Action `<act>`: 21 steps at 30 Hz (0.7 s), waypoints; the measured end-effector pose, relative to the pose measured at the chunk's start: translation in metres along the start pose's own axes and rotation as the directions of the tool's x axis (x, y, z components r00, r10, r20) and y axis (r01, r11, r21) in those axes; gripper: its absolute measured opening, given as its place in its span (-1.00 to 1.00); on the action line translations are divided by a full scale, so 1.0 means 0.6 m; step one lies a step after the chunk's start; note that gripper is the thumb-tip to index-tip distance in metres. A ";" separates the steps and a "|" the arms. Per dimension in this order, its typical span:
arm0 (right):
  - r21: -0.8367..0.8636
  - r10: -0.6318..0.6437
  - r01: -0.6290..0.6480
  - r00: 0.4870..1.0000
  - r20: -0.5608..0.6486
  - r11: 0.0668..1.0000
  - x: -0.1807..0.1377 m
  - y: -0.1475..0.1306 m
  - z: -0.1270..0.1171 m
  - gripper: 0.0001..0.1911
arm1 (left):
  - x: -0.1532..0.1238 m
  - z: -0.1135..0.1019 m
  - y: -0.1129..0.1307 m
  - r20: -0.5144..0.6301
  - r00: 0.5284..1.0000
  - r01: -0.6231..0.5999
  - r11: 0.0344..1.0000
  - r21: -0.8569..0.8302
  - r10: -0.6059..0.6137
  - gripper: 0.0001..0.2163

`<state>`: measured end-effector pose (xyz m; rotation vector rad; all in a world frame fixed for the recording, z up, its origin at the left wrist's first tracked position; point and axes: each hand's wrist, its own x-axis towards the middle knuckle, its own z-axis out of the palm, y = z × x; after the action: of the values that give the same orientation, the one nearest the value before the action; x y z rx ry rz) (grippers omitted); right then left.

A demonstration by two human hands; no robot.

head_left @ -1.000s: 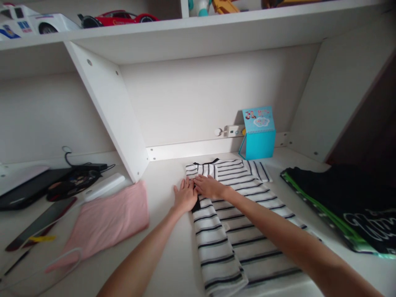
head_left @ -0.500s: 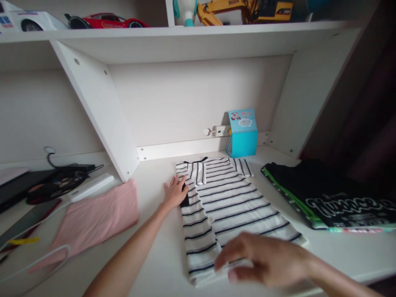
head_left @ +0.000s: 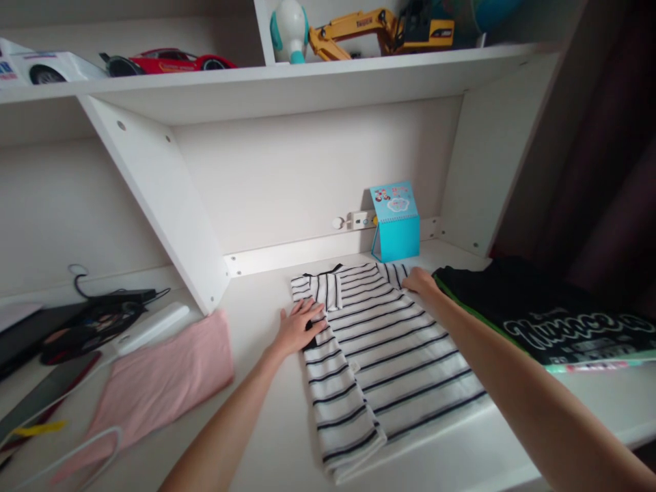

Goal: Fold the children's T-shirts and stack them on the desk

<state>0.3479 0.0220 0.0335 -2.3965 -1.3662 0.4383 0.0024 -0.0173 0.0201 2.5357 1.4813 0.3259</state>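
Observation:
A white T-shirt with dark stripes (head_left: 404,362) lies on the white desk (head_left: 266,437), its left side and left sleeve folded in over the body. My left hand (head_left: 300,326) rests with fingers spread on that folded side, just below the sleeve; a black patch of the shirt shows beside it. At the shirt's far right, my right hand (head_left: 419,280) is closed at the other sleeve (head_left: 394,275), its fingertips on the cloth and partly hidden. The right forearm passes over the shirt's lower right edge.
A stack of dark folded shirts (head_left: 553,307) lies on the right. The blue desk calendar (head_left: 400,236) stands behind the shirt near a power strip (head_left: 360,220). Pink cloth (head_left: 169,376), cables and a white bar (head_left: 154,328) lie left. Toys, including a yellow excavator (head_left: 379,27), line the shelf above.
My right hand has moved from the shirt's near hem up to the far right sleeve and closed there. My left hand remains on the folded side, a little further onto the cloth.

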 end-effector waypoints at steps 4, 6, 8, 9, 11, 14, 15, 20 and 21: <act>0.027 0.027 -0.029 0.997 0.071 0.999 0.015 -0.010 -0.012 -0.67 | 0.001 0.001 -0.001 -0.001 1.000 -0.003 1.000 0.019 0.003 -0.52; 0.035 -0.047 0.046 0.999 0.028 0.998 0.010 -0.036 -0.022 -0.66 | 0.000 0.001 -0.002 -0.002 1.000 -0.008 1.000 0.015 0.008 -0.52; 0.028 -0.162 0.163 0.986 -0.037 0.986 -0.007 -0.078 -0.030 -0.66 | 0.000 0.001 -0.002 -0.003 1.000 -0.013 1.000 0.006 0.013 -0.53; 0.019 -0.226 0.228 0.972 -0.066 0.973 -0.021 -0.102 -0.030 -0.67 | 0.000 0.001 -0.002 -0.002 1.000 -0.014 1.000 0.004 0.014 -0.53; -0.009 -0.352 0.353 0.931 -0.097 0.936 -0.058 -0.154 -0.020 -0.69 | -0.001 0.000 -0.002 0.001 1.000 -0.014 1.000 0.008 0.014 -0.53; -0.064 -0.495 0.492 0.865 -0.074 0.868 -0.126 -0.218 0.024 -0.67 | 0.000 -0.001 -0.001 0.004 1.000 -0.005 1.000 0.027 0.005 -0.52; -0.084 -0.528 0.523 0.848 -0.050 0.848 -0.147 -0.233 0.044 -0.67 | 0.000 0.000 -0.002 0.005 1.000 -0.002 0.999 0.034 0.002 -0.51; -0.162 -0.589 0.591 0.806 0.064 0.791 -0.217 -0.258 0.110 -0.71 | 0.004 0.004 -0.007 0.007 1.000 -0.011 0.999 0.047 0.011 -0.51; -0.170 -0.594 0.597 0.801 0.074 0.784 -0.225 -0.257 0.109 -0.70 | 0.005 0.005 -0.008 0.005 1.000 -0.012 0.999 0.046 0.012 -0.51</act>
<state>0.1368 -0.0122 0.0559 -1.9197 -2.1417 0.1555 0.0008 -0.0126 0.0166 2.5804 1.4891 0.2908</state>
